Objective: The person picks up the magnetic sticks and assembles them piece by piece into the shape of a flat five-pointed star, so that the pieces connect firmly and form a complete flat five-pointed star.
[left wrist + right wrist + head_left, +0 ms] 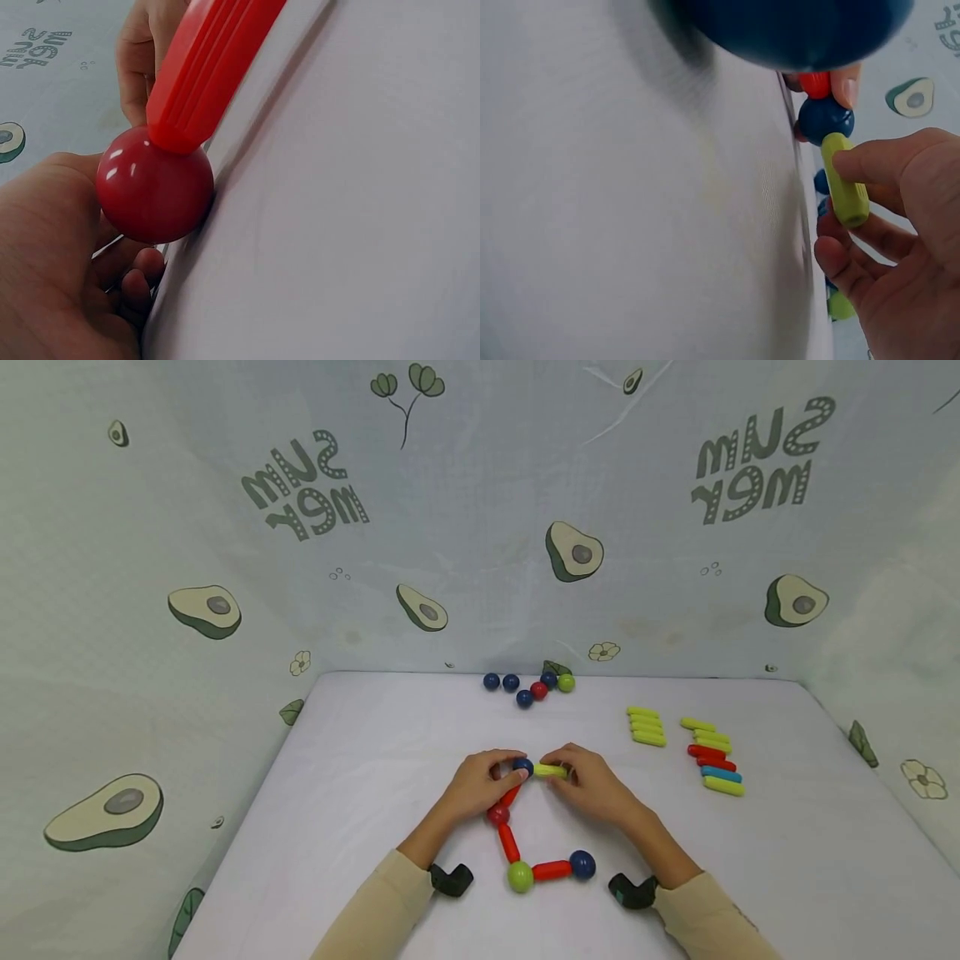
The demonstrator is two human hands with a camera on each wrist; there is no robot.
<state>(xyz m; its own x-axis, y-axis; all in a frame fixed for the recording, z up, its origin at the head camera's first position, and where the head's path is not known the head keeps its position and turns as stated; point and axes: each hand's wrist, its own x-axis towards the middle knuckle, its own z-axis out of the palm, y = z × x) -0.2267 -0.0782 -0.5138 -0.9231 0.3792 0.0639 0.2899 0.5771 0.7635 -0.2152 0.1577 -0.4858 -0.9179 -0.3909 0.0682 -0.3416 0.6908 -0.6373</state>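
My left hand (478,785) pinches a dark blue ball (523,766) at the far end of a joined chain of balls and rods. My right hand (591,783) pinches a yellow-green rod (846,191) between thumb and fingers. That rod's tip meets the blue ball; how deep it sits cannot be told. From the ball, a red rod (511,796) runs down to a red ball (155,185). Another red rod (508,843) links it to a green ball (521,877). A third red rod (552,870) leads right to a second blue ball (582,865).
Loose blue balls (512,682), a red ball (539,691) and a green ball (566,683) lie along the back of the white table (390,718). To the right are a stack of yellow-green rods (647,727) and a mixed column with red rods (711,757) and a blue rod (721,774).
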